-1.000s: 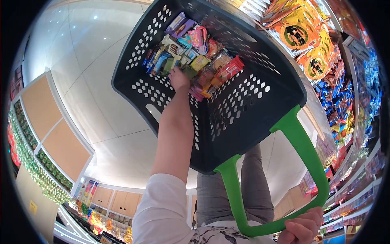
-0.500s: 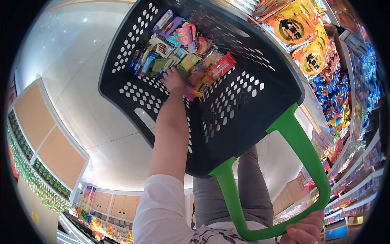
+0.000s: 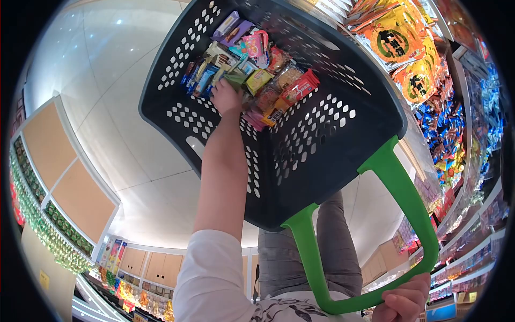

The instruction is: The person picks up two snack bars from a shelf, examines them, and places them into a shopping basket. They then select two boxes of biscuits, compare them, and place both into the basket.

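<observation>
My left hand [image 3: 226,97] reaches down into a dark grey shopping basket [image 3: 327,155], its fingers closed around a green snack packet [image 3: 235,80]. The fingertips are partly hidden. About the hand lie small packs: a yellow packet [image 3: 259,80], a blue packet [image 3: 206,79], a purple packet [image 3: 237,33], a pink pouch [image 3: 256,47] and a red packet [image 3: 300,87]. At the lower right, my right hand [image 3: 405,299] is wrapped round the basket's green handle [image 3: 424,225]. The basket hangs tilted in front of my legs.
Large orange snack bags [image 3: 394,43] are piled at the upper right, beside a bin of blue-wrapped sweets [image 3: 437,126]. Shelves of packaged goods [image 3: 477,252] curve along the right. A wooden-panelled cabinet [image 3: 51,166] stands left on the pale tiled floor [image 3: 145,139].
The basket has shifted slightly right and down in view, with my right hand still on its handle. My left hand has tilted the green packet up among the others.
</observation>
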A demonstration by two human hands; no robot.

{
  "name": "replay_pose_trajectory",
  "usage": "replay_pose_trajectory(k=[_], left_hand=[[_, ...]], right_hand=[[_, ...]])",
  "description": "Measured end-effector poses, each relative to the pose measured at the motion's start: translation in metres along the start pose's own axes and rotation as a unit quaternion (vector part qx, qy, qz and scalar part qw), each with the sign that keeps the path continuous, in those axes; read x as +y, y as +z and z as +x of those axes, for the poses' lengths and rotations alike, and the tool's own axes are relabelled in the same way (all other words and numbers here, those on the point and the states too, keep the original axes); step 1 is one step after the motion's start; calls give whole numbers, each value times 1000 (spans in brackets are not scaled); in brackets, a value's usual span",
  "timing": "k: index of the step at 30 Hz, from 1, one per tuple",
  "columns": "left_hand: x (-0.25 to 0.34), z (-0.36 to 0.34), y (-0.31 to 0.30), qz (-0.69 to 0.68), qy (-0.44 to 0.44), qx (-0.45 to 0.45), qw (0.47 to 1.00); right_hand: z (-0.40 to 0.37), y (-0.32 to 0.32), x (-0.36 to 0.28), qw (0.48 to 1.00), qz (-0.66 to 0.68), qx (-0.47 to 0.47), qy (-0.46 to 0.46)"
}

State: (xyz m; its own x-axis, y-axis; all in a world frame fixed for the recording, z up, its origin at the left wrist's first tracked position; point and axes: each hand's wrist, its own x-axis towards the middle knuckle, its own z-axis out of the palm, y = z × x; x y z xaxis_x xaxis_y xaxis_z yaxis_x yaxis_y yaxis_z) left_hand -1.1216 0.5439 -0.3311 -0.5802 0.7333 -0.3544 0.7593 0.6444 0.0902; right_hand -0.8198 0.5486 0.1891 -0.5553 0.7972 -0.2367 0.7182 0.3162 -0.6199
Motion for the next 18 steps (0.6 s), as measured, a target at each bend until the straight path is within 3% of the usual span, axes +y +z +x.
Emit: replay_pose_trajectory(k=[4, 7, 13, 18], left_hand=[[5, 3, 5, 0, -42, 52, 998], [0, 2, 16, 49, 5, 79, 996], [-3, -2, 21, -6, -72, 92, 993], [-5, -1, 24, -38, -69, 88, 993]], right_hand=[[0, 1, 2, 1000, 1, 0, -5], [0, 2, 4, 1000, 7, 9, -14], [0, 6, 4, 999, 4, 33, -16], [1, 5, 5, 999, 6, 32, -24]])
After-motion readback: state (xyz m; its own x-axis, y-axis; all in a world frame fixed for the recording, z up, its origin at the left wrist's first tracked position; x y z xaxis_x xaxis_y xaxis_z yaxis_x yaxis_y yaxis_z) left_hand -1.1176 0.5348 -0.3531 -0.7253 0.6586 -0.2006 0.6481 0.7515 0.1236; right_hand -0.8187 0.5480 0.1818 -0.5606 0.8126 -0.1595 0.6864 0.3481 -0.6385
